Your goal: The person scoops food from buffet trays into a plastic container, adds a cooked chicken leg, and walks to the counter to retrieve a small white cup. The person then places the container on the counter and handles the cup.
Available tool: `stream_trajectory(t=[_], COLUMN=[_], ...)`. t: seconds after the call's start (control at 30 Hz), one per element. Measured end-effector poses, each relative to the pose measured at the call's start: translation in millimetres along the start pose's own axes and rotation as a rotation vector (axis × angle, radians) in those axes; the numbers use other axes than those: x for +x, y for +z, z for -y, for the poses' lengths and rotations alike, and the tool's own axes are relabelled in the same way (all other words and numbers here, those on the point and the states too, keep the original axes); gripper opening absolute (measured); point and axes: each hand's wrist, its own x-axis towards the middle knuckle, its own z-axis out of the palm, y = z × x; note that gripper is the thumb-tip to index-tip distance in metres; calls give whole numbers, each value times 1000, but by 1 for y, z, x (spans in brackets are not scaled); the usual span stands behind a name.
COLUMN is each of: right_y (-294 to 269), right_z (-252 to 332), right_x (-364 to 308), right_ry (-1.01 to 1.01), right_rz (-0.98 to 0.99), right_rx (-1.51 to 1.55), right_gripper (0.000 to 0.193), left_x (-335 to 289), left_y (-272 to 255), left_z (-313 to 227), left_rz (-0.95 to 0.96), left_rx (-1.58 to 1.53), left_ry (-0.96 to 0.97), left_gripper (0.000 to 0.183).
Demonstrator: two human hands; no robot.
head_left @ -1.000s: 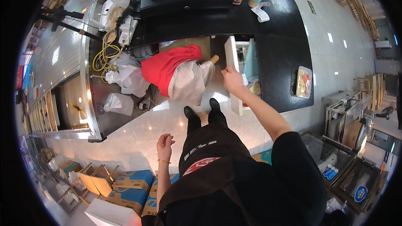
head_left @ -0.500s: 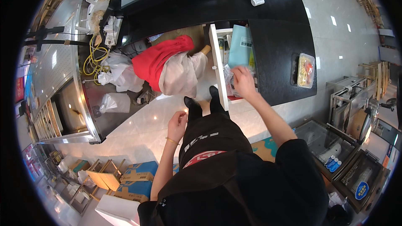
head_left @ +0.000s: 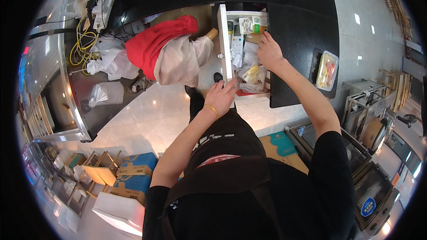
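A white drawer (head_left: 228, 65) stands pulled out from the black desk, with several small things inside. At its near front corner, my left hand (head_left: 221, 94) touches the front panel, fingers apart and laid over the edge. My right hand (head_left: 269, 53) is over the drawer's right side by the desktop edge. Its fingers are bent together around something small and dark that I cannot make out. Within the drawer lie a white remote control (head_left: 237, 44), a clear bag with yellow contents (head_left: 252, 74), a green-and-white packet (head_left: 256, 25) and some white wrapped items.
A clear food box (head_left: 328, 71) sits on the black desktop (head_left: 302, 40). Left of the drawer are a red cloth and a beige cloth (head_left: 178, 64) draped over something, white plastic bags (head_left: 111, 58) and yellow cable (head_left: 82, 46). Blue-and-brown cartons (head_left: 133, 175) stand behind on the left.
My left hand has risen to the drawer front. My right hand has moved farther in along the drawer's right side. The light-blue booklet no longer shows in the drawer, leaving its contents visible.
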Motion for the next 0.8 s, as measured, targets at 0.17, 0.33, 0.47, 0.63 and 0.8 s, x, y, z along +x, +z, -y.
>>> stream_trajectory(t=[0.17,0.33,0.47,0.63,0.8], right_y=[3,11,13,3,7], right_z=[28,70,61,37,40], right_x=[-12,-45,-35,4,25], right_ry=[-3,-33,71,202,394], right_rz=[-253,-124,-153,-252,269], right_rx=[363,420,608,568,623], right_gripper=[14,16,17,19,20], left_x=[-3,-2,-2,-3,-3], left_y=[8,10,10,11,10], left_z=[4,4,3,3,2], left_rz=[-105,-129,-150,-138,-139], left_rx=[15,-19,-31,-50,-54], left_ry=[33,26,21,18,0], left_gripper=[29,27,27,26,26])
